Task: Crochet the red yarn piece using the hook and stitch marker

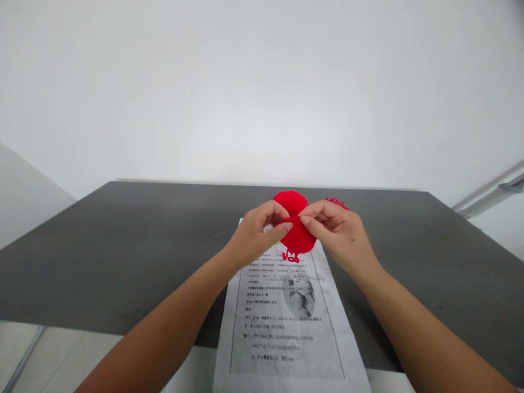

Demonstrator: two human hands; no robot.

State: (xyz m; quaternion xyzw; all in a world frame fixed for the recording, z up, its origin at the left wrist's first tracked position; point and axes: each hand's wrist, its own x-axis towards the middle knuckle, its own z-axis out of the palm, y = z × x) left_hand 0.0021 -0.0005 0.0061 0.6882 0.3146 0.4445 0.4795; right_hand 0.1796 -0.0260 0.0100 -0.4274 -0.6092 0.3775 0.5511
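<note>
A red crocheted piece (298, 238) with two rounded parts is held up over the top of a printed sheet. My left hand (262, 232) pinches it from the left, thumb on the front near the middle. From the right, my right hand (338, 229) pinches it close to the same spot, its fingertips nearly meeting the left ones. A short curly red strand dangles below the lower round part. The white printed sheet (282, 327) carries lines of text and a grey picture, and it reaches past the table's front edge.
The dark grey table (123, 245) stands against a white wall. More curly red yarn (337, 203) shows behind my right hand. A grey pipe (491, 199) runs beside the table at the right.
</note>
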